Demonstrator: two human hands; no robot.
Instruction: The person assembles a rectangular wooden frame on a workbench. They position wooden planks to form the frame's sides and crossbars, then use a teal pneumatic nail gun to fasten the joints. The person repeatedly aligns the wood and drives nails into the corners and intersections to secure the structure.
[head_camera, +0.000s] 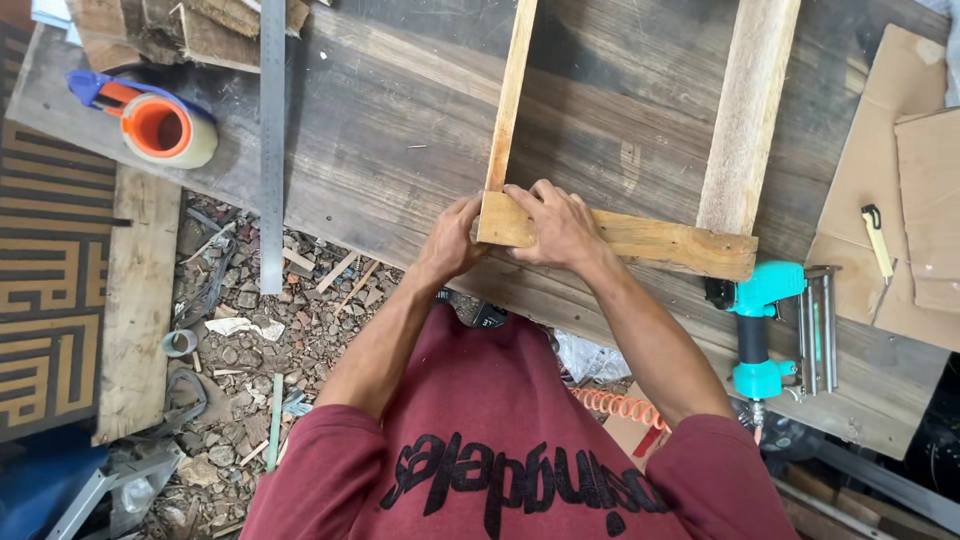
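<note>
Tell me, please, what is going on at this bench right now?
A person presses both hands on a corner of a wooden frame lying on the workbench. The left hand grips the corner's end; the right hand lies on top of the joint. A teal nail gun rests to the right, untouched.

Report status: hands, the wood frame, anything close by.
Both hands, left and right, grip frame corner. Frame flat on workbench. Nail gun beside it.
</note>
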